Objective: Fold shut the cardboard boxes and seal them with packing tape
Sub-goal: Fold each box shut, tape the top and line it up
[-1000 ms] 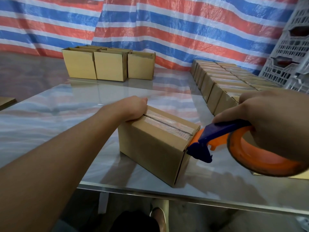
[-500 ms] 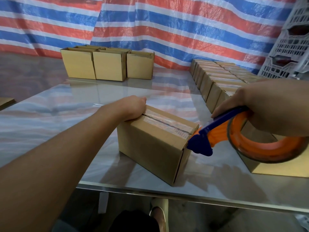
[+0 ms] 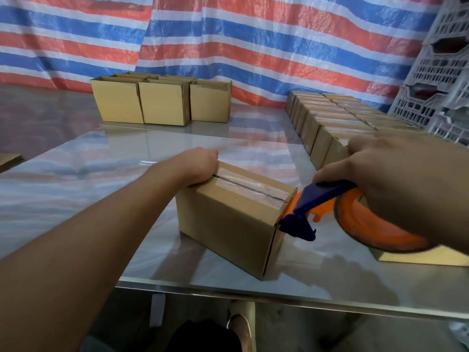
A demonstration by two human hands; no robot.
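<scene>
A closed cardboard box (image 3: 223, 224) sits on the shiny table near its front edge, with a strip of clear tape (image 3: 250, 188) along its top seam. My left hand (image 3: 200, 165) grips the box's far-left top end, fingers curled over the edge. My right hand (image 3: 396, 179) holds an orange and blue tape dispenser (image 3: 330, 212). Its blue nose touches the box's right top corner, where the tape runs over the edge.
Several open boxes (image 3: 162, 102) stand at the back left of the table (image 3: 76, 174). Rows of taped boxes (image 3: 337, 118) line the right side. White plastic crates (image 3: 441, 72) are stacked far right. A flat cardboard piece (image 3: 421, 257) lies under my right hand.
The dispenser rose a little half a second ago, then dipped back against the box's right top corner. My left hand stayed on the box.
</scene>
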